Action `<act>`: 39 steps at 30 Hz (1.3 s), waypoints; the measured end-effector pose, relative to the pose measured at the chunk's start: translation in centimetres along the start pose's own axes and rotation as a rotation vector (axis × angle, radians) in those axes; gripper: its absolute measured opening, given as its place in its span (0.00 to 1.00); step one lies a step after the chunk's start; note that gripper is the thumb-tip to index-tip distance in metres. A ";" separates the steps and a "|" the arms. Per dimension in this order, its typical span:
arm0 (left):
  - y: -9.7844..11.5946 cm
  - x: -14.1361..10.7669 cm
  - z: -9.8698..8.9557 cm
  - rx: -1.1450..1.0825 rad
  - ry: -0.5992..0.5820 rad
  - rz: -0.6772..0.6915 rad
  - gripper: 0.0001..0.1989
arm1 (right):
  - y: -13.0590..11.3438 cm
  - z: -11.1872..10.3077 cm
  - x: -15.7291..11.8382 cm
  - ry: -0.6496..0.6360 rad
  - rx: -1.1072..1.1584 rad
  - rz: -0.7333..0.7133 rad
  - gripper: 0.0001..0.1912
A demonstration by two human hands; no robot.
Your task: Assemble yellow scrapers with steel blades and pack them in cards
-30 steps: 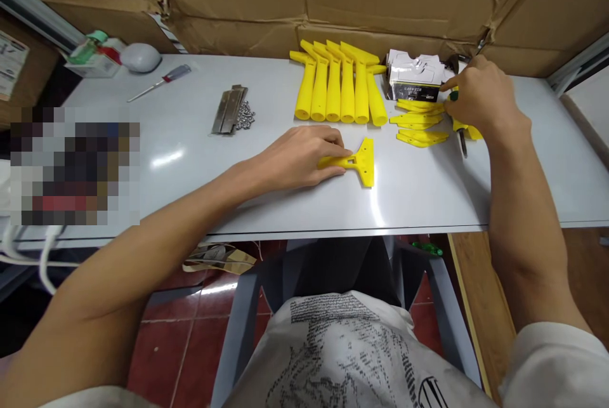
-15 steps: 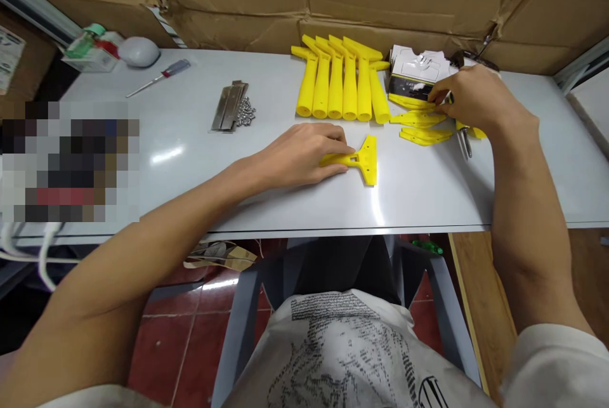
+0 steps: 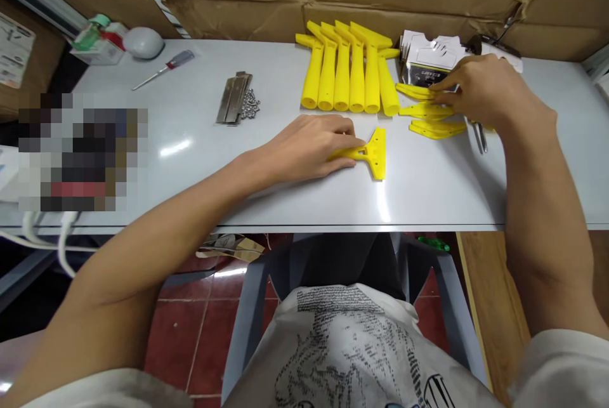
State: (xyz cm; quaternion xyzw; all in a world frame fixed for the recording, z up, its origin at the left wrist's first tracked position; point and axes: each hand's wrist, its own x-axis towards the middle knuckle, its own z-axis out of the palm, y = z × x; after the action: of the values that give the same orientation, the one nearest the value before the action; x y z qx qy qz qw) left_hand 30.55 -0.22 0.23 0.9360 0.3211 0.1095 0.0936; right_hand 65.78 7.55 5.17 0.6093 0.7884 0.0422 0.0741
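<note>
1. Here, a yellow plastic T-shaped scraper body [image 3: 377,154] is gripped by its handle in the left hand [image 3: 316,149], low over the front part of the glossy pale counter [image 3: 190,189]; its crosspiece is pointed rightward, with the bar running front to back.
2. Over on the right, the rearmost slim yellow plastic strip [image 3: 412,90] is met by the fingertips of the right hand [image 3: 490,87]; whether it is firmly pinched cannot be told.
3. That strip is laid roughly left to right, its free end aimed away from the right hand, clearly the nearer one.
4. Just behind, white-and-black cards [image 3: 432,54] are stacked; leftward, yellow hollow plastic handles [image 3: 341,81] are lined up.
</note>
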 end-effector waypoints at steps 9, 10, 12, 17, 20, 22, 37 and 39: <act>-3.5 -0.7 -5.4 0.035 0.348 -0.569 0.23 | -0.2 -1.7 -1.5 0.232 0.085 0.067 0.27; -5.1 -1.5 -6.7 0.087 0.349 -0.715 0.22 | -0.7 -2.0 -1.8 0.273 0.115 0.068 0.27; -8.4 -3.3 -8.5 0.175 0.332 -0.938 0.18 | -1.8 -2.2 -2.1 0.325 0.136 0.042 0.27; -14.6 -5.1 -7.9 0.169 0.150 -1.249 0.15 | -3.8 -0.9 -1.4 0.390 0.064 0.000 0.24; -16.8 -4.3 -6.1 0.098 0.188 -1.201 0.14 | -4.2 -0.4 -1.1 0.372 0.068 -0.063 0.24; -18.3 -3.7 -5.1 0.062 0.217 -1.157 0.15 | -4.1 -0.3 -1.2 0.366 0.082 -0.088 0.23; -23.3 -4.9 -4.1 -0.138 0.489 -0.860 0.20 | -1.9 0.1 -1.5 0.456 0.650 -0.128 0.16; -21.7 -4.2 -4.4 -0.140 0.699 -0.761 0.20 | -3.0 0.4 -1.5 0.536 0.766 -0.154 0.11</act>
State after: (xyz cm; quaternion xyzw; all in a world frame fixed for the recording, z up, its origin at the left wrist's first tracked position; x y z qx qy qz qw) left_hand 13.56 14.47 -1.49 0.6520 0.6426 0.3950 0.0763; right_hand 63.36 5.36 4.43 0.5000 0.7814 -0.1014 -0.3592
